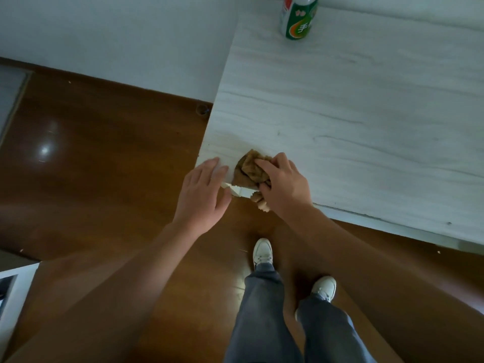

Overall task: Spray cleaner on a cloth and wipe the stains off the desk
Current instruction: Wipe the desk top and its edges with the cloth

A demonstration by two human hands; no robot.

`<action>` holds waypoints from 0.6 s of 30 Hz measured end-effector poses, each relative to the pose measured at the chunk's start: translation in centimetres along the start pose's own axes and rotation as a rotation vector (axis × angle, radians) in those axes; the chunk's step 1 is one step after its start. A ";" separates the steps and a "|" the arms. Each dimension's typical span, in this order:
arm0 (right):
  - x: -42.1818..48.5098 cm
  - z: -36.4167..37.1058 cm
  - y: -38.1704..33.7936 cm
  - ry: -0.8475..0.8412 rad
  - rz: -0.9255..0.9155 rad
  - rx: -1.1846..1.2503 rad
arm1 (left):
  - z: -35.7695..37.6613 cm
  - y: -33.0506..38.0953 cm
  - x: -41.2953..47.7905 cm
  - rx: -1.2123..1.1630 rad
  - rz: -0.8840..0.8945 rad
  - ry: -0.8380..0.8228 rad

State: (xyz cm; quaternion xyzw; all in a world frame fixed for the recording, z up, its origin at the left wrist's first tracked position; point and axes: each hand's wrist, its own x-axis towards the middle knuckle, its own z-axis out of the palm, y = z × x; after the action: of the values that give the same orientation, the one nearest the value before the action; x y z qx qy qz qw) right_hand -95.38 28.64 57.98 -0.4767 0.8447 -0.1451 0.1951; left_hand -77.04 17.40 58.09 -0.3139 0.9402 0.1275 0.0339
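Head view, cloth [249, 169] under right hand [284, 185] — left hand [203, 190] just beside

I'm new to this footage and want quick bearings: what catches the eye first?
The right hand grips a crumpled brown cloth at the near corner of the pale desk. The left hand reaches open over that corner beside it, and a green-and-white spray bottle stands upright toward the desk's far side.

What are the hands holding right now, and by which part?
The right hand grips the brown cloth by its bunched right side; the left hand holds nothing.
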 end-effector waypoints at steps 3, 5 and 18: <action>-2.6 -1.4 3.9 0.035 0.073 -0.006 | 0.4 2.6 0.7 0.005 0.034 -0.022; -4.6 -2.4 6.9 0.066 0.128 -0.005 | 1.1 4.9 1.3 0.006 0.051 -0.030; -16.5 -9.8 26.3 0.192 0.401 0.028 | 6.3 20.8 2.4 0.085 -0.040 -0.040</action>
State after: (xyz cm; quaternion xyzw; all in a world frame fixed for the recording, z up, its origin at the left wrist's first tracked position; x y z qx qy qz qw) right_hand -111.87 56.69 58.43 -0.2803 0.9353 -0.1599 0.1454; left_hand -91.55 33.70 56.20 -0.3284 0.9375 0.0931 0.0683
